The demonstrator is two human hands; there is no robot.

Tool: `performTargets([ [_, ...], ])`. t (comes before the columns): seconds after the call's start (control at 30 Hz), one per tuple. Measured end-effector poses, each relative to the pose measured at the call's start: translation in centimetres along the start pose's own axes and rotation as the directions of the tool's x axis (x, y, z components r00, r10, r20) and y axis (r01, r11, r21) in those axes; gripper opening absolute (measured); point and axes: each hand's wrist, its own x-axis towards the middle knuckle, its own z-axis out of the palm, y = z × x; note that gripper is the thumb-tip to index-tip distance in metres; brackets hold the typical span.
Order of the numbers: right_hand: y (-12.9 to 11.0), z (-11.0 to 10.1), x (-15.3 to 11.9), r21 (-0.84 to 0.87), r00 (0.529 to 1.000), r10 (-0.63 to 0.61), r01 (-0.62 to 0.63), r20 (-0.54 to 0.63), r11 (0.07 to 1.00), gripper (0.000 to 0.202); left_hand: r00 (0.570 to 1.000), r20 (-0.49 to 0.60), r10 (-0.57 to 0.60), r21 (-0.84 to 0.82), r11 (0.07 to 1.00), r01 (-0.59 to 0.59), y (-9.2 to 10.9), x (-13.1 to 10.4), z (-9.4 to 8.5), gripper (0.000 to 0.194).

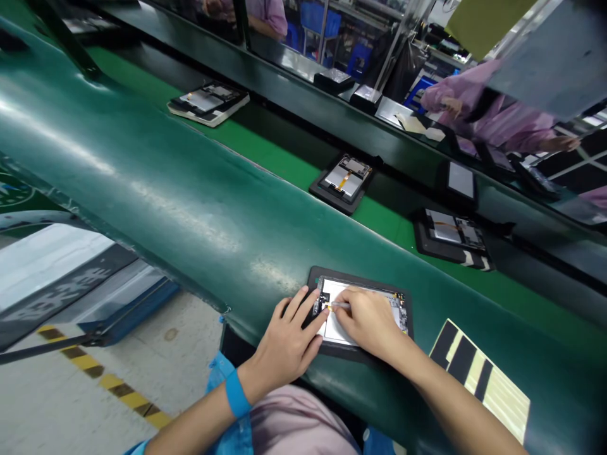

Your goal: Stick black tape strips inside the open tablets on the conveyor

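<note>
An opened tablet (339, 333) lies on a dark pad (351, 352) on the green bench. My left hand (290, 338) rests on the tablet's left end, palm down with its fingers spread, fingertips beside a small black part and an orange piece. My right hand (370, 319) is over the middle of the tablet, its fingers pinched round a thin, pale, pointed tool (340, 305). The tool's tip points left, to the orange piece near my left fingertips. Circuit parts show at the tablet's right end, partly behind my right hand.
A yellow sheet with black strips (484, 373) lies right of the tablet. Beyond the bench edge, a green belt (284, 161) carries opened tablets (345, 180) on pads. Across the line are people in pink (502, 120). A metal post (71, 44) stands at the upper left.
</note>
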Motion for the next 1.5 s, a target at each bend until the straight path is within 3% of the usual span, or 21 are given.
performTargets([
  [0.23, 0.2, -0.3, 0.4, -0.012, 0.998, -0.066, 0.067, 0.011, 0.998, 0.018, 1.000, 0.001, 0.002, 0.006, 1.000, -0.002, 0.0, 0.0, 0.2, 0.047],
  [0.43, 1.4, 1.1, -0.7, 0.026, 0.980, -0.170, 0.174, -0.107, 0.984, 0.012, 0.999, 0.005, -0.039, -0.004, 0.999, 0.039, 0.1, -0.3, 0.5, 0.050],
  [0.53, 2.3, 2.3, -1.3, 0.002, 0.928, -0.286, 0.295, -0.240, 0.955, 0.012, 0.999, 0.018, -0.037, -0.003, 0.999, 0.037, 0.0, -0.3, 0.5, 0.050],
  [0.67, 2.7, 3.5, -1.4, -0.028, 0.813, -0.409, 0.437, -0.415, 0.899, 0.013, 0.998, 0.032, -0.050, -0.009, 0.999, 0.050, 0.0, -0.4, 0.6, 0.047],
  [0.8, 2.7, 4.0, -1.2, -0.028, 0.750, -0.448, 0.499, -0.487, 0.866, 0.014, 0.999, 0.025, -0.044, -0.007, 0.999, 0.044, 0.0, -0.4, 0.6, 0.047],
  [1.0, 2.8, 4.2, -1.0, -0.014, 0.701, -0.488, 0.564, -0.520, 0.826, 0.014, 0.999, 0.005, -0.035, -0.026, 0.999, 0.035, -0.3, -0.6, 0.5, 0.043],
  [1.2, 2.8, 4.2, -1.0, -0.006, 0.694, -0.490, 0.574, -0.527, 0.819, 0.013, 0.999, -0.032, -0.039, -0.070, 0.997, 0.036, -0.5, -0.9, 0.5, 0.039],
  [1.5, 2.9, 4.8, -1.1, -0.156, 0.631, -0.547, 0.566, -0.550, 0.810, 0.016, 0.997, -0.066, -0.037, -0.087, 0.996, 0.031, -0.5, -0.7, 0.2, 0.036],
])
